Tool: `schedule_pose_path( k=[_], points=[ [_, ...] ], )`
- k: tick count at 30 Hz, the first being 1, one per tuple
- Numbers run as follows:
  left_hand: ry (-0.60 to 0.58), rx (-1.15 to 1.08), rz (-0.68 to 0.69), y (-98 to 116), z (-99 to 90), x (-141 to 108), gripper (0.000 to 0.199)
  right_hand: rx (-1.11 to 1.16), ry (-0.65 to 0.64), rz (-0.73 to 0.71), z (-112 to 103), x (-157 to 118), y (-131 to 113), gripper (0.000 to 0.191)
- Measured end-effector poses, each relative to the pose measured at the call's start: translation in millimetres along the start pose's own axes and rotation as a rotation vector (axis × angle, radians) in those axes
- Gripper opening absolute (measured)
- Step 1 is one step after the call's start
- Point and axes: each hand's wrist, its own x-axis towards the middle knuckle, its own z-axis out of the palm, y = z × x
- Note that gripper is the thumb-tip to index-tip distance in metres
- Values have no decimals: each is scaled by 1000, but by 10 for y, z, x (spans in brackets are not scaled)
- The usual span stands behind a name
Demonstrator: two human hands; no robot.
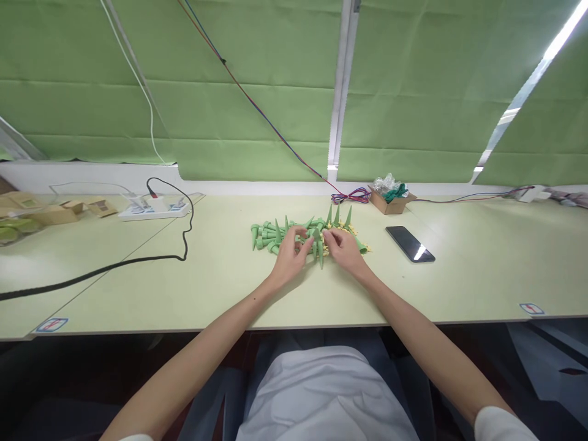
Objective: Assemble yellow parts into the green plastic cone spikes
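Observation:
A pile of green cone-shaped plastic spikes (266,236) lies on the table, with several more standing point up, such as the spike (337,215) behind my right hand. My left hand (290,256) is over the pile, its thumb and fingers closed around a green plastic spike (316,234). Close by on the right, my right hand (344,250) pinches its thumb and forefinger together near that spike. Whatever small thing it holds is hidden by the fingers. Small yellow plastic pieces (353,230) are scattered among the spikes around my right hand.
Right of the pile lies a black phone (410,244). Behind it stands a small cardboard box (389,205) beside coiled wires (351,196). A white power strip (156,211) with a black cable (138,260) is at left, near cardboard pieces (55,213). Green blinds hang behind the table.

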Motion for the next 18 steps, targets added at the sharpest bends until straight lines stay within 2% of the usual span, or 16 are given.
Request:
schedule_pose_path(
  k=[3,7,18],
  points=[
    [-72,-73,-100,1,-7,10,36,-9,28,-21,-15,-8,-15,40],
    [-160,-200,-192,-12,-18,18,43,-10,-46,-71,-31,-28,-57,37],
    [-234,-255,-230,28,-58,10,44,-4,-70,-73,-48,-44,-42,41]
  ],
)
